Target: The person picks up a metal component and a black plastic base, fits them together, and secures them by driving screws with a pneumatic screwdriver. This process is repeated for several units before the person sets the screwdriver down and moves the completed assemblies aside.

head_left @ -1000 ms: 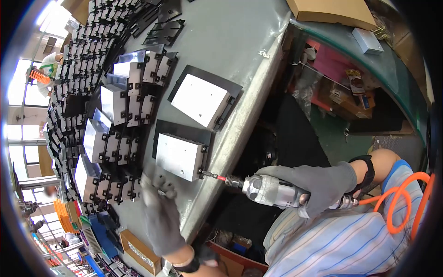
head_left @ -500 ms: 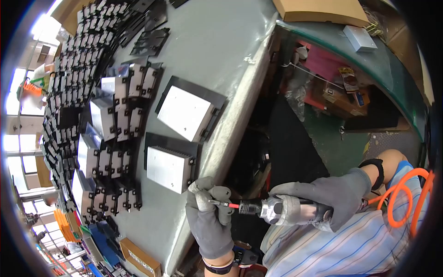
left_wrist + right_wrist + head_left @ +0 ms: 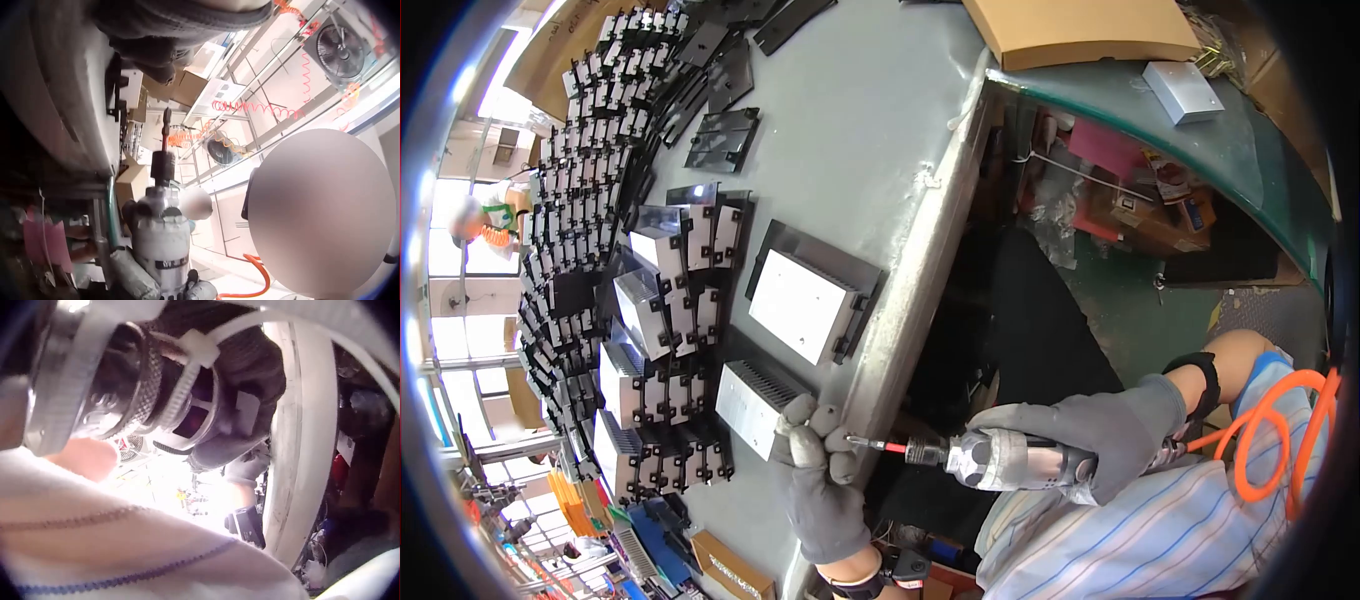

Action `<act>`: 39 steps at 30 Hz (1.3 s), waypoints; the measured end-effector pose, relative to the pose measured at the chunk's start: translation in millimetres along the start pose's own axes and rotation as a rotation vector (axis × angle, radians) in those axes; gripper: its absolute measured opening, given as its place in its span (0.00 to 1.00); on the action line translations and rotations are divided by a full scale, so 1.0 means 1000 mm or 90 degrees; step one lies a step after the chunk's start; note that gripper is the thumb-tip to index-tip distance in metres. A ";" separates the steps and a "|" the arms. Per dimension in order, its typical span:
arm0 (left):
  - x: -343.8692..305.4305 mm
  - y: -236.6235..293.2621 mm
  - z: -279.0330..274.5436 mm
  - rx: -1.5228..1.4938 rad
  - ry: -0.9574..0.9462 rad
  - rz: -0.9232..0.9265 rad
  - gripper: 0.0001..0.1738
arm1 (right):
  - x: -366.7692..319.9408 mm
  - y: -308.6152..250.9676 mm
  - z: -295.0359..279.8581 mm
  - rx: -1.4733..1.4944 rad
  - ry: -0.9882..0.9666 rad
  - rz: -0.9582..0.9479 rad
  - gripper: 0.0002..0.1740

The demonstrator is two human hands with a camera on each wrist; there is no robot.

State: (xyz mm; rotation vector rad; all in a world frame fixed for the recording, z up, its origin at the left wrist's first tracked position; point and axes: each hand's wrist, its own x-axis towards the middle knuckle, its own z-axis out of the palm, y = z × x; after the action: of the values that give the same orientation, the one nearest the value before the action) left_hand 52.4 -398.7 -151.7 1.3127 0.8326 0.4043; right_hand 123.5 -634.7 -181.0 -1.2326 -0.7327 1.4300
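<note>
In the head view my grey-gloved right hand (image 3: pixel 1115 430) grips an air screwdriver (image 3: pixel 1000 460) round its metal body, its bit pointing left. The same screwdriver (image 3: pixel 162 240) stands upright in the left wrist view, its bit bare. My gloved left hand (image 3: pixel 822 490) has curled fingers just left of the bit tip. Those fingers overlap the corner of the nearer finned metal block (image 3: pixel 750 405); I cannot tell whether they pinch anything. Beyond it, a second block (image 3: pixel 800 305) lies on a black plate (image 3: pixel 840 262), white face up.
Stacked metal blocks with black brackets (image 3: pixel 665 390) line the left of the grey table (image 3: pixel 855 110). The table's worn front edge (image 3: pixel 910 265) runs below the blocks. An orange air hose (image 3: pixel 1250 465) coils at the right. A cardboard box (image 3: pixel 1080 30) sits at the far end.
My left hand has come from the tabletop to the bit tip, then up against the nearer block's corner. More of that block's fins shows. The screwdriver has drawn back from the block. The view has shifted.
</note>
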 end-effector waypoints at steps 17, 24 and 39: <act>-0.005 -0.015 0.004 0.202 -0.176 0.088 0.23 | -0.004 -0.017 -0.007 -0.054 -0.010 0.042 0.54; 0.000 -0.003 0.004 0.251 -0.219 0.139 0.21 | -0.004 -0.034 -0.007 -0.169 -0.006 0.122 0.50; 0.030 0.027 -0.001 0.540 -0.488 0.091 0.28 | -0.005 0.005 -0.017 -0.013 -0.036 -0.091 0.53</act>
State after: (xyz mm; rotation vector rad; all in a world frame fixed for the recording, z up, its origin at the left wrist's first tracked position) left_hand 76.3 -370.5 -135.5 2.1143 0.2311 -0.4016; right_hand 137.9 -643.6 -188.7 -1.1347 -0.8589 1.3473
